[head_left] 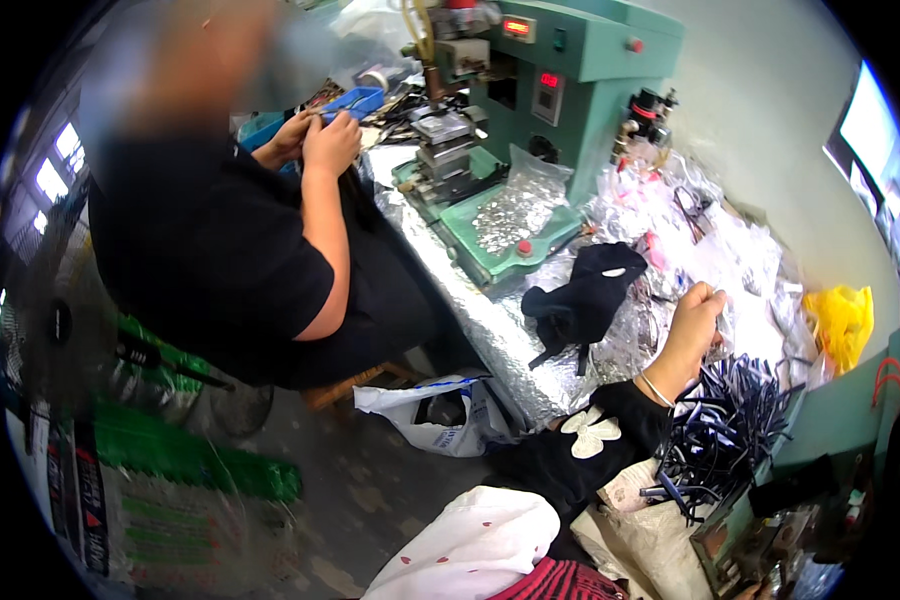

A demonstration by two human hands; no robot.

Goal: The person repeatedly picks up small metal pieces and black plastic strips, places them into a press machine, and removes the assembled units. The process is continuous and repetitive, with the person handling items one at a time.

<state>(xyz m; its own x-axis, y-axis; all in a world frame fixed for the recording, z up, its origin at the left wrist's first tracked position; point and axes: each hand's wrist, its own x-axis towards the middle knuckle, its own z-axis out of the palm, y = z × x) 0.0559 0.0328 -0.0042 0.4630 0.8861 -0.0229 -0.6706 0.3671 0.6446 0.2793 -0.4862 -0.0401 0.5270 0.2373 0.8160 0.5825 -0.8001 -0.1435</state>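
My left hand (692, 332) reaches out over the heaped worktable from a black sleeve with a pale flower patch (590, 432). Its fingers are curled closed, and what they pinch, if anything, is too small to make out. Clear plastic bags (735, 250) lie behind and around the fingers. Just below the wrist spreads a pile of dark, thin strips (725, 430). A bunched black cloth item (585, 295) lies left of the hand. My right hand is out of view.
A co-worker in black (220, 240) sits at the left, both hands raised near a blue tray (358, 102). A green press machine (580, 60) stands at the back, with a bag of small shiny pieces (518, 210). A white plastic bag (445, 425) hangs by the foil-covered table edge (470, 310).
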